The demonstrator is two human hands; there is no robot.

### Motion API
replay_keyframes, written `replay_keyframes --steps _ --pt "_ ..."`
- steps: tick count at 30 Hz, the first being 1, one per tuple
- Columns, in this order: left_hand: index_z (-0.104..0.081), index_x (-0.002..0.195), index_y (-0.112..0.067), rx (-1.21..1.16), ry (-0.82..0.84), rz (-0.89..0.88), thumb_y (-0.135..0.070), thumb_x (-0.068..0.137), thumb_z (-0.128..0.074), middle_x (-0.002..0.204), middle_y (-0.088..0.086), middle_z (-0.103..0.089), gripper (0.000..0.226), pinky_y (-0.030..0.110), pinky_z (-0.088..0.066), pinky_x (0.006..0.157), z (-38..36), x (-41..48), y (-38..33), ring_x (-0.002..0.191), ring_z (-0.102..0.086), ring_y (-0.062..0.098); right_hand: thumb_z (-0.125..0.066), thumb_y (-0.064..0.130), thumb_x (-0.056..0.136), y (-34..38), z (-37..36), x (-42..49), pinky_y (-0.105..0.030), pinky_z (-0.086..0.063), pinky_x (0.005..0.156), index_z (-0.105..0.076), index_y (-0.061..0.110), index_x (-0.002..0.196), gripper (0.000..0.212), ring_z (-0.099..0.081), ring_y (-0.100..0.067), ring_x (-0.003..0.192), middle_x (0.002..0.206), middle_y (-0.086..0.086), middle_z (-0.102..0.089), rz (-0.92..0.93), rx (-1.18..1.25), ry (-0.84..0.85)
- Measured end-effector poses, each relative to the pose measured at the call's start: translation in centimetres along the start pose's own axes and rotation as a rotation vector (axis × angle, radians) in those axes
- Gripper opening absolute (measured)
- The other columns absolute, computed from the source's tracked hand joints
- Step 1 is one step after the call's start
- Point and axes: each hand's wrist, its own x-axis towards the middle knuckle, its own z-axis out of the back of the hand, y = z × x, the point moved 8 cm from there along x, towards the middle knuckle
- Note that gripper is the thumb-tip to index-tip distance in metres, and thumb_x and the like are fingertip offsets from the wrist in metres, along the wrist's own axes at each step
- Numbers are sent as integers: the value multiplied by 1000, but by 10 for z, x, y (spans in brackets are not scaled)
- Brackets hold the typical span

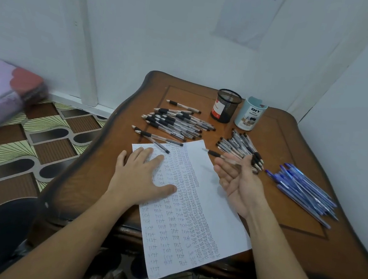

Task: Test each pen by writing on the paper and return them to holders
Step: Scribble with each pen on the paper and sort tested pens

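Observation:
A white paper [216, 211] filled with columns of the handwritten word "test" lies on the wooden table [303, 140]. My left hand [143, 176] rests flat on the paper's upper left part, fingers spread. My right hand [239, 184] hovers palm up above the paper's right edge and holds a black-grip pen [215, 154] in its fingertips, tip pointing left. A black mesh holder [226, 106] and a light blue holder [250, 116] stand side by side at the back of the table.
Many black-grip pens [175, 122] lie heaped behind the paper, and a smaller bundle [239, 146] sits just beyond my right hand. Several blue pens [304, 190] are piled at the right. White walls close in behind and to the right. Patterned floor lies left.

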Motion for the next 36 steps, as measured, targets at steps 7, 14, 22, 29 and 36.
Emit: replay_keyframes --steps 7,14,22,29,36 --pt "-20 154 -42 6 4 -3 -92 74 -30 166 -6 -9 96 52 7 119 -2 1 1 152 -1 17 -65 22 92 -5 -17 3 -25 -37 46 -62 11 84 14 -56 -23 61 71 -13 -67 121 -362 108" --pt "-20 154 -42 -1 8 1 -92 74 -32 166 -6 -7 95 52 7 119 -1 1 1 152 0 16 -76 0 83 -21 -24 10 -40 -50 69 -50 18 59 40 -49 -19 55 54 -3 -51 172 -514 134" --pt "-21 153 -43 -11 -6 3 -94 66 -24 166 -6 -9 101 52 6 119 -2 1 1 152 -2 16 -66 -10 77 -21 -14 14 -22 -40 50 -39 14 53 44 -39 -11 51 53 -2 -34 248 -556 17" --pt "-23 153 -43 -12 -14 5 -94 70 -30 165 -6 -11 98 52 6 120 -1 1 1 152 -3 15 -69 -6 77 -22 -16 15 -36 -46 63 -41 17 51 45 -51 -8 48 52 -2 -37 262 -608 68" --pt "-21 153 -43 4 -1 8 -93 72 -31 166 -7 -9 96 52 6 120 -2 2 2 152 -2 16 -68 3 69 -23 -19 16 -40 -46 65 -38 20 49 40 -49 -20 57 53 -2 -35 257 -621 89"
